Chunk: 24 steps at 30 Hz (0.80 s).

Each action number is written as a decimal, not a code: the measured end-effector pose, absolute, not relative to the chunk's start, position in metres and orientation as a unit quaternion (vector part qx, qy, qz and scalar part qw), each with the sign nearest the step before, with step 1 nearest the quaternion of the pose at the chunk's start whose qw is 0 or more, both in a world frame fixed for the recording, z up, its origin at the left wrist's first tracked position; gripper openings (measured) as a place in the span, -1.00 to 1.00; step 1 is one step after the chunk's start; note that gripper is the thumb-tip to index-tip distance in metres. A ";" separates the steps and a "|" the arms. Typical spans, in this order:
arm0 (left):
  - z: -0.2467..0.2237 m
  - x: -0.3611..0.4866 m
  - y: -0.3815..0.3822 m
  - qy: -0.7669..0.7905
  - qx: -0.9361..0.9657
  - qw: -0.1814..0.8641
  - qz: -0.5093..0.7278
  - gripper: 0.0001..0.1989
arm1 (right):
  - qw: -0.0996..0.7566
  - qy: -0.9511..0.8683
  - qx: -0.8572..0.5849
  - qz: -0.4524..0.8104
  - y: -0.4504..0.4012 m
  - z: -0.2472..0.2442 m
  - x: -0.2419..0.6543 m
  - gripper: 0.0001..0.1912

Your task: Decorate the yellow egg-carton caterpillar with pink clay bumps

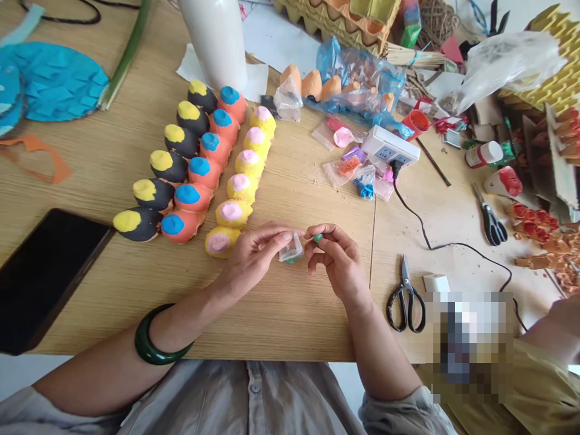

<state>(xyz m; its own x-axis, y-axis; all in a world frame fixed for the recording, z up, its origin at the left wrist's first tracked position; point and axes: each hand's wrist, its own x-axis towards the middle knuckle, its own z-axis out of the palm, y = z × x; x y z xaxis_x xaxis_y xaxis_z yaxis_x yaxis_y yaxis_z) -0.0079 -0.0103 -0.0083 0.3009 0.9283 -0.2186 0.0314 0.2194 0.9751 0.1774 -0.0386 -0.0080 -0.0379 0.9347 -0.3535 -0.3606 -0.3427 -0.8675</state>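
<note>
Between thumb and fingers, my left hand (256,251) pinches a small clear plastic bag (291,249) with a bit of green showing at its bottom. Close beside it, my right hand (338,260) holds a small lump of green clay (318,237) at its fingertips. Left of my hands stand three rows of egg-carton strips: black bumps with yellow tops (153,192), orange bumps with blue tops (194,196), and yellow bumps with pink tops (234,211). The nearest yellow bump lies just behind my left hand.
Black scissors (405,296) lie right of my right arm. Bags of coloured clay (348,163) sit by a white power strip (390,145) whose cord crosses the table. A phone (49,272) lies left, a white vase (217,42) stands behind, and another person sits at right.
</note>
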 end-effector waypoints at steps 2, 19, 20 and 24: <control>-0.012 -0.009 -0.010 0.470 0.501 0.636 0.353 -0.69 | 0.500 -0.314 -0.500 0.633 -0.040 -0.008 0.178 -0.77; -0.011 -0.008 -0.011 0.447 0.509 0.660 0.324 -0.55 | 0.434 -0.419 -0.549 0.578 -0.041 -0.001 0.173 -0.59; -0.010 -0.008 -0.011 0.445 0.510 0.660 0.325 -0.56 | 0.435 -0.418 -0.548 0.580 -0.041 -0.002 0.174 -0.59; -0.007 -0.009 -0.010 0.440 0.506 0.669 0.321 -0.63 | 0.431 -0.420 -0.550 0.579 -0.039 -0.001 0.174 -0.59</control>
